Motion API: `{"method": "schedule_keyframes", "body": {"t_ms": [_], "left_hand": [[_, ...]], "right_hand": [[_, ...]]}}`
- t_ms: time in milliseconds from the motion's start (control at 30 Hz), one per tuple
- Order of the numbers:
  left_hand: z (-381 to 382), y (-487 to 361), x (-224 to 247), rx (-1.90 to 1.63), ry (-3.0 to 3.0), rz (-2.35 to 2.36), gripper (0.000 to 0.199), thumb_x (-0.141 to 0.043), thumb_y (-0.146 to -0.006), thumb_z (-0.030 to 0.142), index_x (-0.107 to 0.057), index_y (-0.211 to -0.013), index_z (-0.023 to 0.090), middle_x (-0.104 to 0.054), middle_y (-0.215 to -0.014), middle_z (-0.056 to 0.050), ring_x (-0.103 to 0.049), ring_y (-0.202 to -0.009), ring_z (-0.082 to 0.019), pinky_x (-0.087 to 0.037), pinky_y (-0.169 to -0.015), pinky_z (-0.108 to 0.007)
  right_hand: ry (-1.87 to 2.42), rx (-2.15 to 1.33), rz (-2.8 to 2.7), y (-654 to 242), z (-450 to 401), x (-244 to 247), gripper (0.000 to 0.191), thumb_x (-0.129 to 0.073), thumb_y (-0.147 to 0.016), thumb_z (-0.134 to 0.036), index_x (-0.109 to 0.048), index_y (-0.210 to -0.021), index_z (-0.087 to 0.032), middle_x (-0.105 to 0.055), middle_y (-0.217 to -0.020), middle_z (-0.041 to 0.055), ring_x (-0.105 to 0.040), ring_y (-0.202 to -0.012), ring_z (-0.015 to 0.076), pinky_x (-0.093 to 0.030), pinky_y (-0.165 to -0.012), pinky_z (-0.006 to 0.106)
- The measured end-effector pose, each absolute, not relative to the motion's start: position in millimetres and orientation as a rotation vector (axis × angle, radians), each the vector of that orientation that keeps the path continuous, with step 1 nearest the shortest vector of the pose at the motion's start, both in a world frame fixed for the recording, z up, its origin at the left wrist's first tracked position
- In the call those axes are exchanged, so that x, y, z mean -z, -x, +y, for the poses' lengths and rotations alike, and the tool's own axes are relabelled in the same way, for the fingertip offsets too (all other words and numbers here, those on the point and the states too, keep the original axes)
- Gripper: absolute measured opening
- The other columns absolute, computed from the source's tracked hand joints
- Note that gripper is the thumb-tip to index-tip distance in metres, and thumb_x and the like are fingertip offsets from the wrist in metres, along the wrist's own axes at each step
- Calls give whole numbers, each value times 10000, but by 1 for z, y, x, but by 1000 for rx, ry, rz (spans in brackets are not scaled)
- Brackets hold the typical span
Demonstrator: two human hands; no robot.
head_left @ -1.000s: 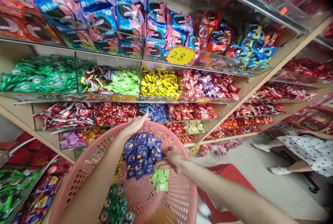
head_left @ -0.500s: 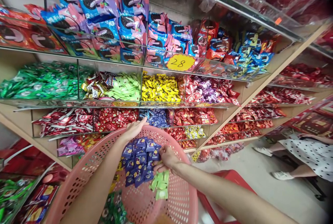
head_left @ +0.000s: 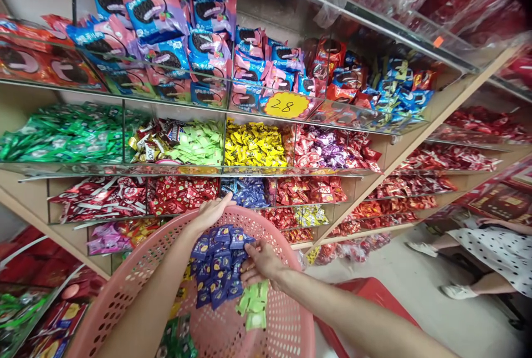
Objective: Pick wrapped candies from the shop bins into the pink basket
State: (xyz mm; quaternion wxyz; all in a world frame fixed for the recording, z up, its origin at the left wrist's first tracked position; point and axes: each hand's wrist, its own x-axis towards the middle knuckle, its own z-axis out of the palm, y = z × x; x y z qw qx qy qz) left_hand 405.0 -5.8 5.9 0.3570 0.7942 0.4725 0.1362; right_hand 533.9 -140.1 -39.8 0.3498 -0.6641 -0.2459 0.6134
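Dark-blue square wrapped sweets (head_left: 218,269) in a round pink perforated-plastic basket (head_left: 307,313) seem under arrangement, calling next for gentle nudges from the loosely spread right hand (head_left: 264,261), left hand (head_left: 213,213) grasping the basket.

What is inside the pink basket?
Dark blue packets, light green packets, yellow packets partly behind the left forearm, and dark green packets at the picture's edge. What lies beneath them or the forearm is hidden.

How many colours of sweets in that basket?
4: purple sweets by the right hand, lime sweets below, yellow sweets and green sweets beside the left arm. More may be hidden.
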Motion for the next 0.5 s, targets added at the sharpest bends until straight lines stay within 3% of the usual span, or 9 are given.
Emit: {"method": "schedule_keyframes", "body": {"t_ms": [300,400,500], "left_hand": [[-6,-411,-6,-326,-2044,1237,643,-117,-818,591,-633,-1049,283,-525,-1216,0,-361,-1210,-269,-84,-1037,-449],[-7,-412,-4,-346,-2047,1222,640,-110,-826,577,-640,-1038,286,-523,-1218,2,-372,-1203,-270,-84,-1039,-453],[-7,-414,-2,-350,-2053,1224,631,-118,-828,574,-646,-1027,290,-535,-1202,7,-378,-1198,-270,-112,-1037,-442]], "right_hand": [[1722,-1484,-782,-539,-165,12,434,-359,-815,-566,-289,-1061,-216,-597,-647,4,-576,-381,159,-390,-318,215],[1656,-1147,-971,-547,-195,10,561,-422,-749,-624,-327,-1139,-232,-612,-712,28,-555,-388,151,-385,-316,231],[1709,-677,-949,-559,-234,24,557,-453,-727,-612,-428,-1151,-251,-608,-640,35,-540,-400,172,-477,-410,306]]}}
